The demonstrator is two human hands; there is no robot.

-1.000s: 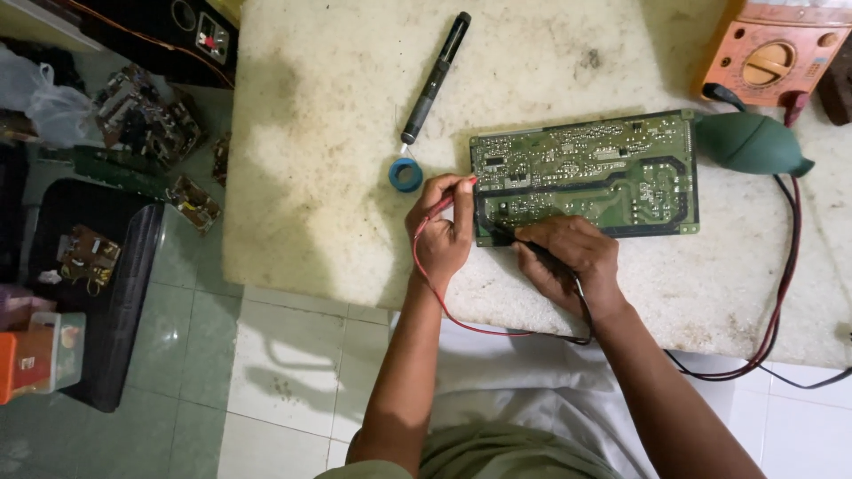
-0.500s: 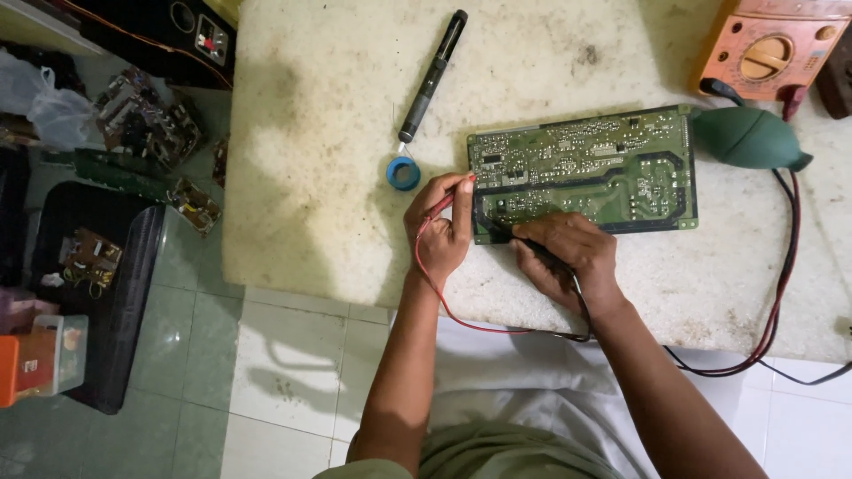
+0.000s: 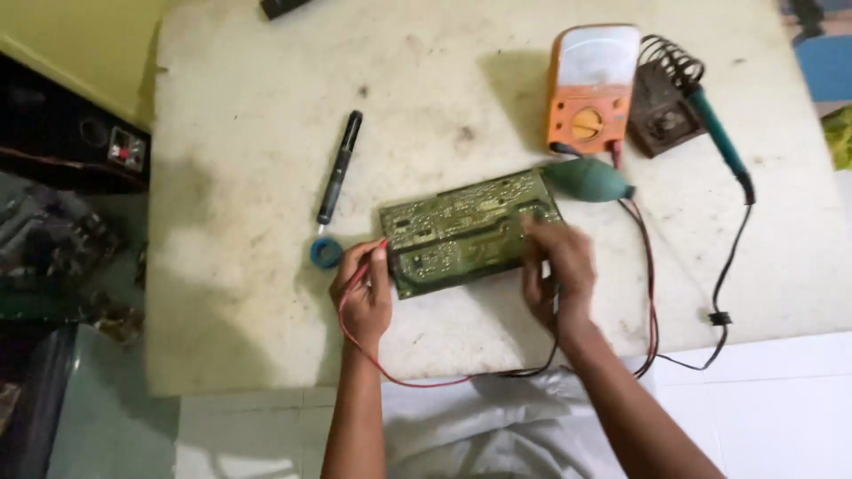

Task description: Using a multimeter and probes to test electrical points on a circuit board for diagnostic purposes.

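Note:
A green circuit board [image 3: 461, 232] lies solder side up on the white worktop [image 3: 231, 213]. My left hand [image 3: 364, 293] grips a red test probe whose tip touches the board's left edge. My right hand [image 3: 557, 270], blurred, rests at the board's right end and seems to hold a dark probe; its lead runs from under the palm. Red and black leads [image 3: 648, 293] run up to an orange meter [image 3: 593, 89] at the back.
A green rubber blower bulb [image 3: 586, 179] lies by the board's right corner. A black pen-shaped tool [image 3: 339, 167] and a small blue ring [image 3: 326, 253] sit left of the board. A soldering iron [image 3: 714, 133] rests in its coil stand [image 3: 661, 98]. Dark clutter fills the floor on the left.
The view has swung back and right, bringing the meter and soldering iron into sight. My right hand moved from the board's middle to its right end; my left hand stays at the left edge.

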